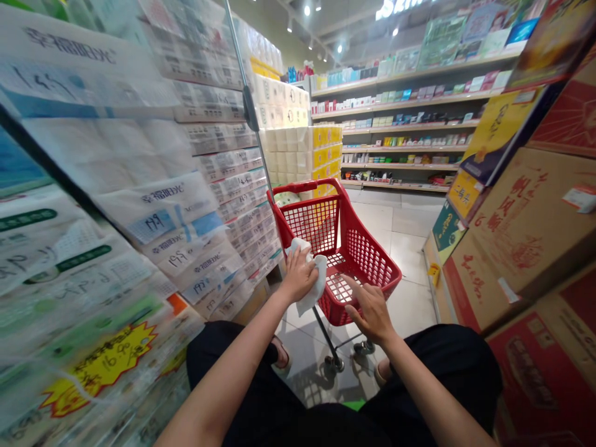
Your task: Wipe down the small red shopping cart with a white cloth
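A red plastic shopping cart (372,251) with lattice walls stands between my knees on metal legs with casters. My left hand (300,273) presses a white cloth or wipe (319,282) against the cart's left near rim, and part of the cloth hangs down outside the basket. At the cart's near right side is my right hand (372,310), fingers stretched and apart, holding nothing. Whether its fingertips touch the basket, I cannot tell. The inside of the basket shows its slotted floor.
Tall stacks of wrapped tissue packs (158,198) rise on the left, with a yellow price sign (100,366) low down. Cardboard cartons (526,242) are piled on the right. Behind the cart are yellow-and-white packs (302,149), a tiled floor (410,230) and stocked shelves (405,127).
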`<state>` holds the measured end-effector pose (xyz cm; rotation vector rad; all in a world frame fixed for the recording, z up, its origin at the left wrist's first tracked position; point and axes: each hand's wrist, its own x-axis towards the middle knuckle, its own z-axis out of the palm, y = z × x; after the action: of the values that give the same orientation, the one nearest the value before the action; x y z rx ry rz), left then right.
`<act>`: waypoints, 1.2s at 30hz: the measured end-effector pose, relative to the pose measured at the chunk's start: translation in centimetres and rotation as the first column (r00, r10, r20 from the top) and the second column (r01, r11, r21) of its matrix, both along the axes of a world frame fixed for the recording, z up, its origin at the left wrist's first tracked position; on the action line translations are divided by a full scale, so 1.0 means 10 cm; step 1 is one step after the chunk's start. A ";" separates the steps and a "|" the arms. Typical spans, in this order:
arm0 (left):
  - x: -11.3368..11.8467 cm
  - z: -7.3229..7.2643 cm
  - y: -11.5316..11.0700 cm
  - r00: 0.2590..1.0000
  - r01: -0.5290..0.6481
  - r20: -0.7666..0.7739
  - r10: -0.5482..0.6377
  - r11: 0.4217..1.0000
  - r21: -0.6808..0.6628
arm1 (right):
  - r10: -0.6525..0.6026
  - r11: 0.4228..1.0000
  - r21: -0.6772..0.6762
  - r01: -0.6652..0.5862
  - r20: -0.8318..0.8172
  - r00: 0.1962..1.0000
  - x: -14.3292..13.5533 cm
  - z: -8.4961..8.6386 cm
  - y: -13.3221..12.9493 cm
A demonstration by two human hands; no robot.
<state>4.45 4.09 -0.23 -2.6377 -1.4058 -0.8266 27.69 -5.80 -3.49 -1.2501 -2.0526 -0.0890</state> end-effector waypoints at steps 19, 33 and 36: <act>0.67 -0.01 -1.01 0.964 0.266 -0.039 -0.264 0.963 0.050 | 0.007 1.000 -0.009 -0.008 -0.123 0.992 0.01 0.00 0.01; 0.02 0.01 -0.36 0.831 0.535 -0.241 -0.501 0.839 0.101 | 0.078 0.994 -0.064 -0.083 -0.079 0.994 0.02 0.06 -0.02; -0.08 0.02 -0.21 0.874 0.471 -0.169 -0.455 0.880 0.067 | 0.063 0.996 -0.064 -0.067 -0.064 0.996 0.01 0.05 -0.02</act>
<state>3.68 1.95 -0.03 -2.9181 -0.6728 -0.6870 27.82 -5.98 -2.95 -1.2100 -2.0549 0.0479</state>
